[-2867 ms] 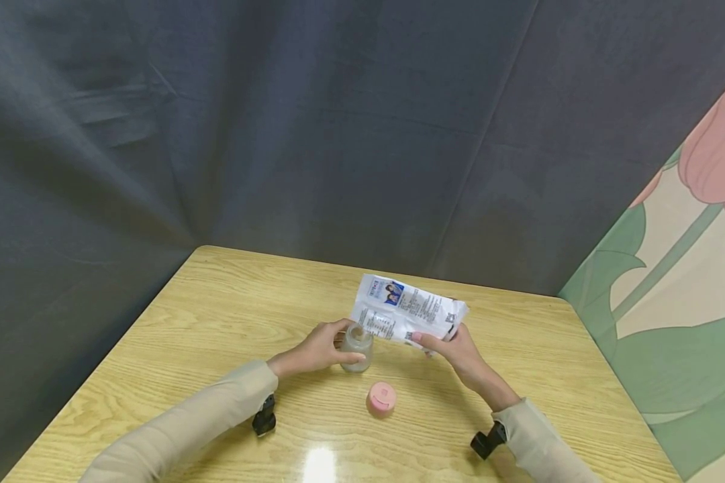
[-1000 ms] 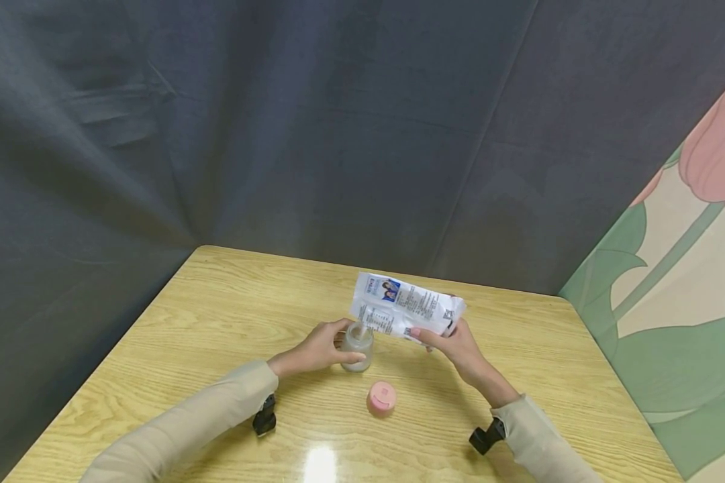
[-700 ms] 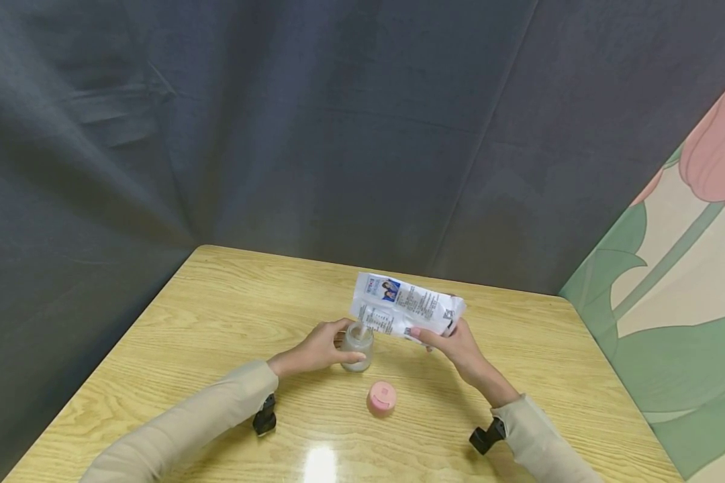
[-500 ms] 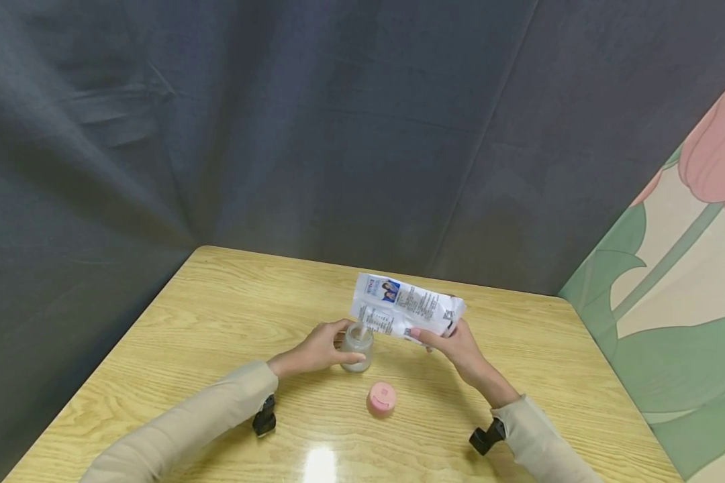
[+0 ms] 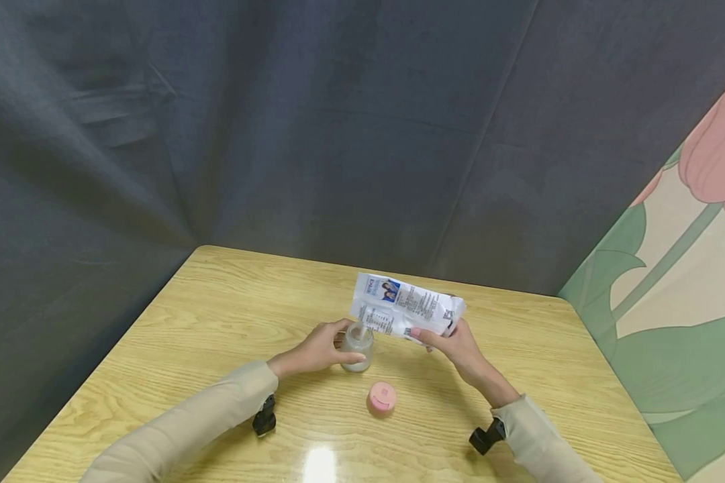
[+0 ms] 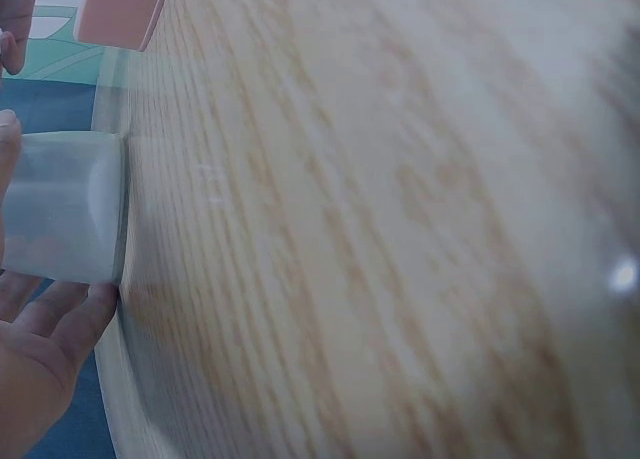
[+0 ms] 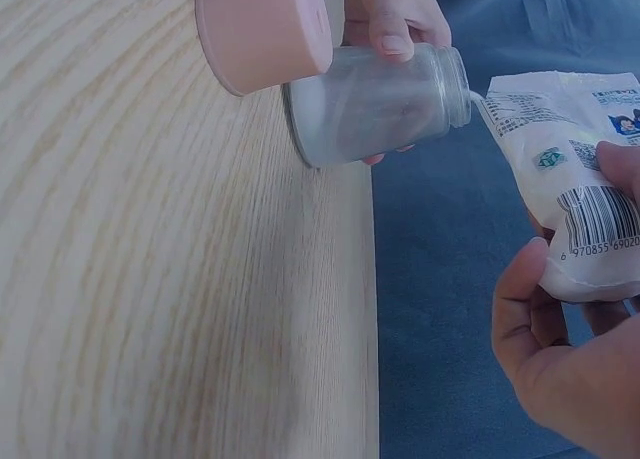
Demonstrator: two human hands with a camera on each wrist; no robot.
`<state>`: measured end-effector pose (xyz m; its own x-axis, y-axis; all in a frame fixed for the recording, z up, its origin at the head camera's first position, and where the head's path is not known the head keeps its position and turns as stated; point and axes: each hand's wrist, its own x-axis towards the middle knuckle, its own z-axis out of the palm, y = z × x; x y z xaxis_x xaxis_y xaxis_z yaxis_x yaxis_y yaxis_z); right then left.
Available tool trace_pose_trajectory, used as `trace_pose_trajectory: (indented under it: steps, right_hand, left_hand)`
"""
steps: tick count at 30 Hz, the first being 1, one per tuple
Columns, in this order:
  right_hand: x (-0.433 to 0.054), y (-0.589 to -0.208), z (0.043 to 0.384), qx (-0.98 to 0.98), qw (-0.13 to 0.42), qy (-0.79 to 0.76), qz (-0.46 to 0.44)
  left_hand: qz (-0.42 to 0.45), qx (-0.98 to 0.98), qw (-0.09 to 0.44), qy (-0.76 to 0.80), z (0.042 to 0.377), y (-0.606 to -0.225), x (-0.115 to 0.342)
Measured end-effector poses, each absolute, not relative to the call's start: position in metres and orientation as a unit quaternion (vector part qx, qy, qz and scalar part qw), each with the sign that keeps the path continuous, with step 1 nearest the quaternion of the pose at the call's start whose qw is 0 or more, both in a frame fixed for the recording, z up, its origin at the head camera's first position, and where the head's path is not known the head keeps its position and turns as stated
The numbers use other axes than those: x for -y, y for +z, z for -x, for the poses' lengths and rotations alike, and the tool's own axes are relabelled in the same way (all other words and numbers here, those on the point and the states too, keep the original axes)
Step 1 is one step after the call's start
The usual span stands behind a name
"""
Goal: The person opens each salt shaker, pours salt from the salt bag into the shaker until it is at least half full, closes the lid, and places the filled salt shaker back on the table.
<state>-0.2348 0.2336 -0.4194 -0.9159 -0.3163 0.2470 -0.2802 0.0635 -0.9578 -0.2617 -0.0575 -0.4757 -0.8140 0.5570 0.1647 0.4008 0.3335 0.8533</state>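
Note:
My left hand (image 5: pixel 314 347) holds a clear glass jar (image 5: pixel 358 347) by its side, thumb in front and fingers behind. The jar stands upright on the table with its mouth uncovered and whitish content low inside. To its right, my right hand (image 5: pixel 456 349) grips a white printed bag (image 5: pixel 411 310), tilted so one corner sits over the jar's mouth. In the right wrist view a thin white stream (image 7: pixel 480 101) runs from the bag's corner into the jar. A pink lid (image 5: pixel 382 398) rests on the table in front of the jar.
The light wooden table (image 5: pixel 229 308) reaches back to a dark curtain (image 5: pixel 338 134). At the right stands a panel painted with flowers (image 5: pixel 670 322). Black wrist cameras hang beneath both sleeves.
Since the oldest frame the bag has shifted slightly left and up, and a white stream now shows at the jar's mouth. Over the last second both hands stay still.

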Motion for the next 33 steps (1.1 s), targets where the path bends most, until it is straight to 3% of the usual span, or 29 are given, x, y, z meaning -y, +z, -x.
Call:
trace_pose_trajectory:
  steps: [33]
  right_hand:
    - [-0.2356,-0.4212,0.2378,-0.735,0.016,-0.647,0.203]
  left_hand:
    - [-0.298,-0.81,0.08,0.499,0.2601,-0.4734,0.0582]
